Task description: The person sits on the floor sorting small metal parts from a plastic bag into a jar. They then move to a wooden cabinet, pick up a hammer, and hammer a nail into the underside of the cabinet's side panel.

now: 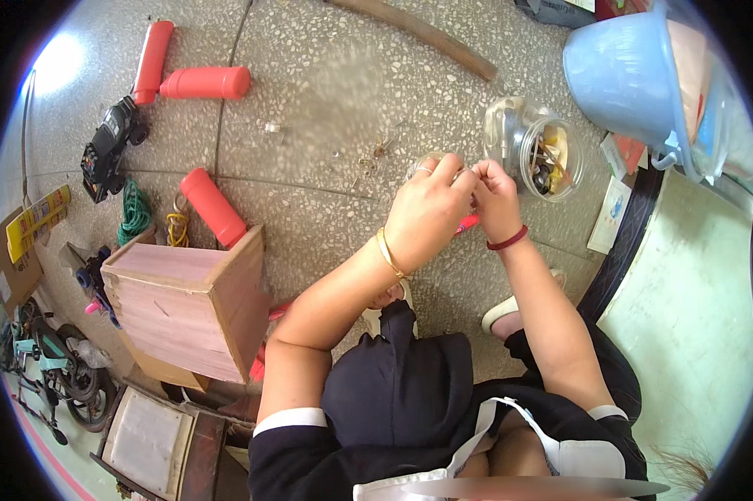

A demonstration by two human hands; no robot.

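Observation:
My left hand (435, 200) and my right hand (497, 200) meet just left of an open clear plastic jar (552, 154) of small mixed items. Both have fingers bent and pinched together, hiding most of what is between them. Part of a clear round item (418, 167) shows behind my left fingers. A red tool or handle (467, 225) lies below the hands, partly covered. Small metal bits (365, 163) and a small white roll (272, 127) lie on the speckled floor (310, 184). Another clear container (502, 125) stands behind the jar.
Red cylinders (214, 209), a black toy car (109, 146), coiled cords (134, 213) and a wooden box (176, 309) are at left, with bicycles (59, 367) beyond. A wooden stick (418, 33) lies at the back. A blue bucket (619, 79) and pale panel (685, 267) are at right.

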